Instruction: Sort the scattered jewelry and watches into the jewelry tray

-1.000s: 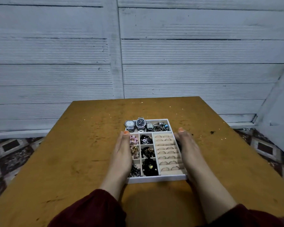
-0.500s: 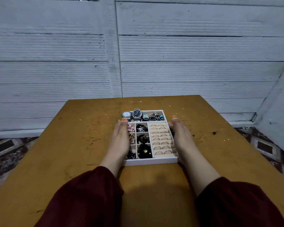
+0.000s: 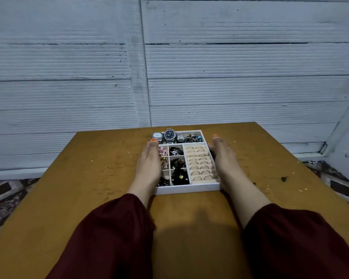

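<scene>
On the tabletop (image 3: 89,178), the filled tray (image 3: 187,189) sits squarely between both hands. The left hand (image 3: 149,164) and right hand (image 3: 224,158) lie flat along its side walls, fingers straight, each grip open, equally near. Watches (image 3: 169,135) fill the far row.

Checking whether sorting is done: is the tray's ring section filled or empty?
Filled: rings stand in pairs in the slots of the beige ring section, row after row.
</scene>
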Demonstrator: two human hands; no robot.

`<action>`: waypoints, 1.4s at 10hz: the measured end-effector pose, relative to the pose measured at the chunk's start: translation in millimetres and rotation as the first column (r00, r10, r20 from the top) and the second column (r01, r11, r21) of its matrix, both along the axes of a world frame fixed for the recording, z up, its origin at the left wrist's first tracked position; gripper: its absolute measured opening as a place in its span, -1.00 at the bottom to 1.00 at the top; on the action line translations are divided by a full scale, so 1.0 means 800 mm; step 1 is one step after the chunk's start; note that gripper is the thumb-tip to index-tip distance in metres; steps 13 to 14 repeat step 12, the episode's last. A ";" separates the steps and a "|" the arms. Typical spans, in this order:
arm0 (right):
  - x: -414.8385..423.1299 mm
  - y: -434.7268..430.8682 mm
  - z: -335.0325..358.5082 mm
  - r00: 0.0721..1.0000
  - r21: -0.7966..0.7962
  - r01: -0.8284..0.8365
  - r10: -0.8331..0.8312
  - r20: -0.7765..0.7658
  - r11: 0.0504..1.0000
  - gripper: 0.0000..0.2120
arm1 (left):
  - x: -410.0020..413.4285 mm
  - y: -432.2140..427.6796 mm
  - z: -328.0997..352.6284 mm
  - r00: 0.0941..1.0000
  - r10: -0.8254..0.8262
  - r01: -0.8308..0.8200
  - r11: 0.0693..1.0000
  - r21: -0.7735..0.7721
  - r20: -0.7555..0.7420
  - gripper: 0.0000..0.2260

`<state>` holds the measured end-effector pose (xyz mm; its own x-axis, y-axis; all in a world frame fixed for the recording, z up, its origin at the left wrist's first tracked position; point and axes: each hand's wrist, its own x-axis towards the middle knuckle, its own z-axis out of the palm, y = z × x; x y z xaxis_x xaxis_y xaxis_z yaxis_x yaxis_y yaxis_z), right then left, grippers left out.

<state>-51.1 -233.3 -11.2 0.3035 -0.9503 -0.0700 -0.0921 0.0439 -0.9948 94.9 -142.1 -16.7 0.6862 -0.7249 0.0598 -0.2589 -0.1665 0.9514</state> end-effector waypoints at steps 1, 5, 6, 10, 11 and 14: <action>0.009 -0.012 0.000 1.000 0.003 -0.009 0.009 -0.004 1.000 -0.55 | 0.010 -0.015 0.000 1.000 -0.002 0.002 1.000 0.005 0.015 -0.41; 0.024 -0.034 -0.003 0.999 -0.023 -0.022 0.023 0.030 0.999 -0.57 | 0.023 -0.034 0.000 1.000 0.014 -0.014 0.999 -0.045 -0.011 -0.49; 0.023 -0.034 -0.003 0.998 -0.025 -0.009 0.011 0.065 1.000 -0.70 | 0.023 -0.034 0.001 0.999 0.028 -0.030 0.998 -0.054 -0.043 -0.50; 0.011 0.003 0.001 0.971 -0.218 0.204 -0.170 0.166 0.954 -0.86 | -0.004 -0.001 0.010 0.992 0.086 -0.095 0.990 -0.100 -0.096 -0.55; 0.002 0.027 0.008 0.966 -0.273 0.232 -0.189 0.176 0.934 -0.85 | -0.023 0.024 0.022 0.989 0.097 -0.108 0.990 -0.095 -0.111 -0.57; -0.014 0.060 0.023 0.965 -0.335 0.218 -0.150 0.217 0.917 -0.84 | -0.046 0.069 0.023 0.990 0.121 -0.131 0.982 -0.136 -0.073 -0.60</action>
